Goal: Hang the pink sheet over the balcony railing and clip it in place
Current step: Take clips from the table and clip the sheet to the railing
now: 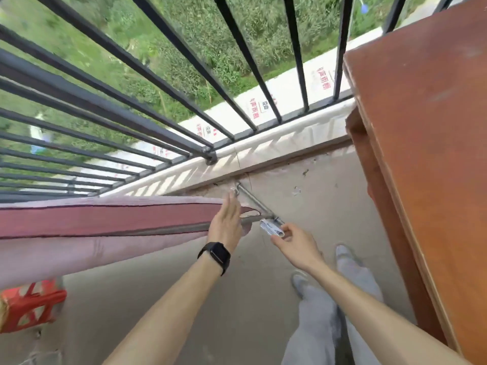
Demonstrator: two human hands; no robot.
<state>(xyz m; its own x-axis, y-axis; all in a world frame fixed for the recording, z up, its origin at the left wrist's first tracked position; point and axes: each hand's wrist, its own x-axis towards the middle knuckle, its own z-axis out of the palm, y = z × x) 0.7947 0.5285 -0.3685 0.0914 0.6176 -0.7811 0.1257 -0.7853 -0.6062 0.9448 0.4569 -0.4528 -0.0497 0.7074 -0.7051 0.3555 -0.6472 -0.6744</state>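
The pink sheet [105,227] is draped over a grey metal rail [253,219] that runs from the left to the middle of the view, with both halves hanging down. My left hand [228,219], fingers straight, lies flat on the sheet's right end near the rail's corner joint. My right hand [292,241] pinches a white and grey clip [271,227] just right of the sheet's end, close to the rail. The black balcony railing [131,101] rises beyond the sheet.
A brown wooden table [421,127] fills the right side. A red plastic stool [29,304] stands at the lower left under the sheet. A concrete ledge [263,151] runs below the railing bars. My legs and shoes [342,259] stand on the grey floor.
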